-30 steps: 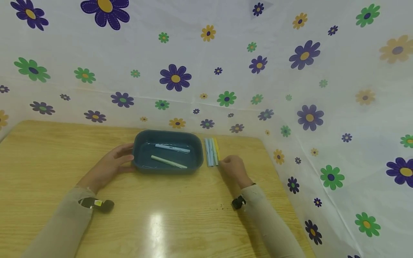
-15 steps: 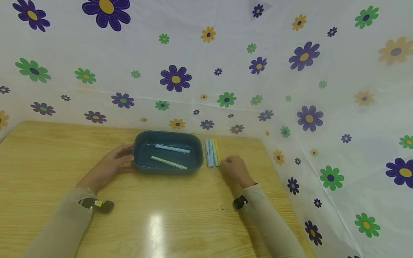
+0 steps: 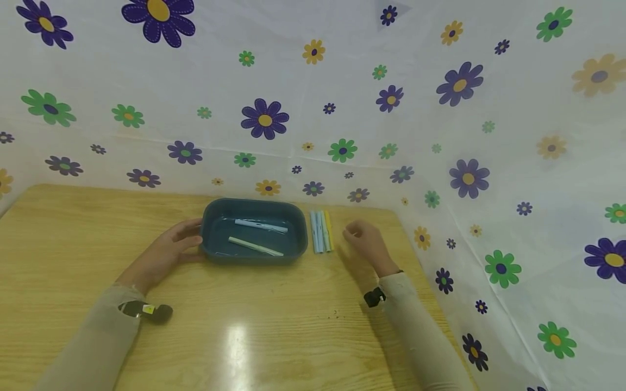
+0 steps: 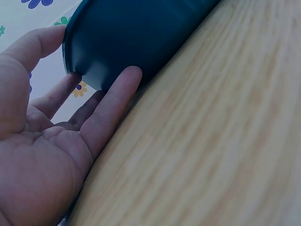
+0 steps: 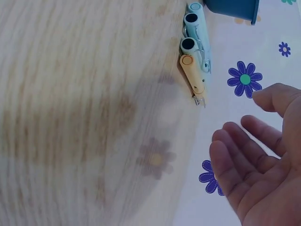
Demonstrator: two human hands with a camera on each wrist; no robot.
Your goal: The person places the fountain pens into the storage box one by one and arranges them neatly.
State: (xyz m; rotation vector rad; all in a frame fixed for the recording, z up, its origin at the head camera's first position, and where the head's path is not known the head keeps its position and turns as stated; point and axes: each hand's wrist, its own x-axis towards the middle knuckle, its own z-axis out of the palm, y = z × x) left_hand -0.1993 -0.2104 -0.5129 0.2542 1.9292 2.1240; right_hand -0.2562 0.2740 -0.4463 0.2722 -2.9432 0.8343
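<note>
A dark blue-green plastic bin (image 3: 254,259) stands on the table. My left hand (image 3: 168,247) rests on its left end, with fingertips against the wall and near the rim; in the left wrist view the fingers (image 4: 110,106) are fairly straight. Inside the bin lie a light blue pen (image 3: 261,226) and a pale green pen (image 3: 256,246), apart. Right of the bin, several pens lie side by side: light blue ones (image 3: 317,232), a pale green one, and a yellow pen (image 3: 329,231) outermost. My right hand (image 3: 369,244), loosely curled and holding nothing, hovers right of the yellow pen.
The wooden table (image 3: 274,326) meets a white cloth (image 3: 303,98) with printed flowers at the back and right side. A few small dark specks (image 3: 335,315) mark the tabletop near the right wrist. Dark straps circle both wrists.
My right hand has drawn away from the yellow pen, to the right and slightly back, and its fingers have loosened. My left hand and the bin stay put.
</note>
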